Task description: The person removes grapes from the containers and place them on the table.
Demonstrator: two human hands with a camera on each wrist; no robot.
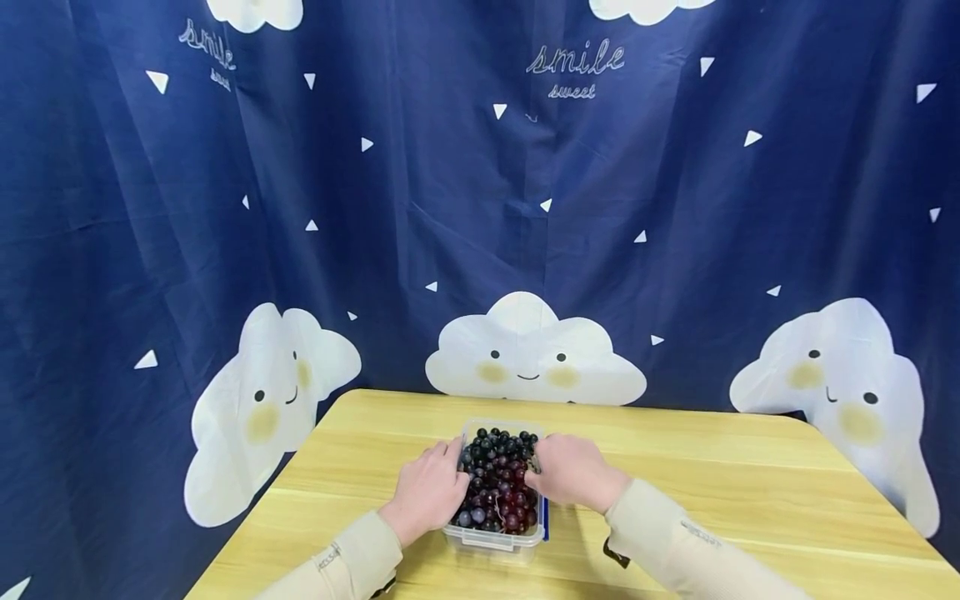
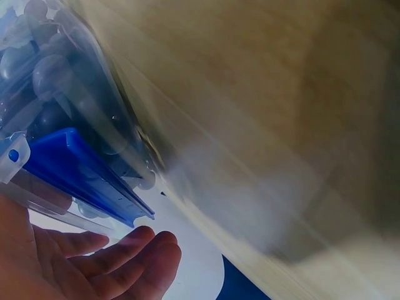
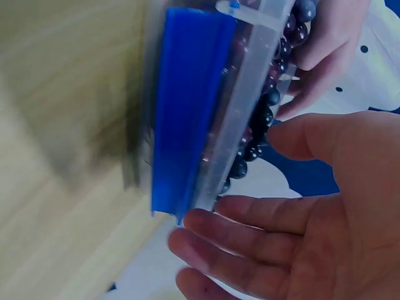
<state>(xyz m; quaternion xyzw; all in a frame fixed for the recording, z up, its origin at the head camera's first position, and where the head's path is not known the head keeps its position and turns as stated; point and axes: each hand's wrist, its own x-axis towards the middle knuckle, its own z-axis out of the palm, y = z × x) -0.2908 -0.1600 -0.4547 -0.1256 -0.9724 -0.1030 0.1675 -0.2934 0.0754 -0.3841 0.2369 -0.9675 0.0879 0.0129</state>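
A clear plastic container [image 1: 492, 537] full of loose grapes [image 1: 498, 468] stands on the table between both hands. The grapes are dark purple to black, with redder ones toward the right. My left hand [image 1: 429, 490] holds the container's left side, thumb over the rim and fingers outside. On the opposite side, my right hand [image 1: 573, 471] holds the rim, its thumb above the grapes. Blue side clips hang down, one below the left-hand rim [image 2: 81, 175] and another beside the right hand's fingers [image 3: 187, 112]. The left thumb is out of sight in the left wrist view.
The light wooden table [image 1: 712, 500] extends to both sides of the container. Behind its far edge hangs a dark blue curtain [image 1: 465, 208] printed with white smiling clouds and small triangles.
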